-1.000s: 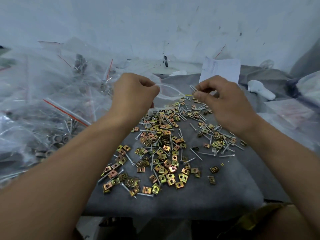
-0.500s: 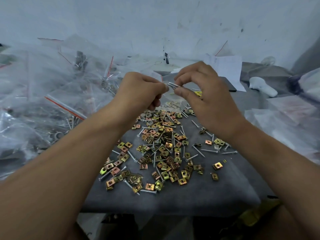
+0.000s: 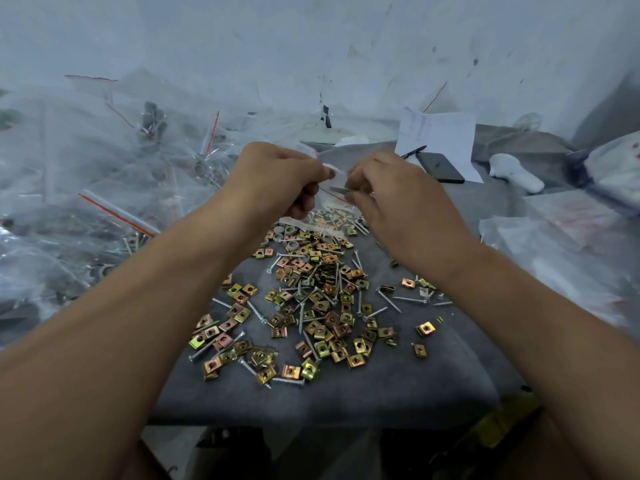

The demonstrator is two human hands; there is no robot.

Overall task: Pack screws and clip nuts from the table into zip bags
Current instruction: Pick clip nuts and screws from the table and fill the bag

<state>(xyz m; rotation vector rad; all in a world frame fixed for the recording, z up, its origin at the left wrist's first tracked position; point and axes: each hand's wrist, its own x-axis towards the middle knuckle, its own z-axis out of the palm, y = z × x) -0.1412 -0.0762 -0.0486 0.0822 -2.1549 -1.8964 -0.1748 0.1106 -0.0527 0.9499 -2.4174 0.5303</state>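
Holding a small zip bag above the far middle of the counter, the left hand is pinched on its mouth, presumably to keep it spread. A few screws are gripped in the right hand, tips at the opening. Below, clip nuts and loose screws are heaped mid-counter, within reach. Filled bags are piled along the left edge. Writing on the paper sheet cannot be read.

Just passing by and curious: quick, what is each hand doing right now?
Left hand: fingers curled, pinching the mouth of a clear zip bag.
Right hand: fingers curled, pinching screws at the bag's mouth.
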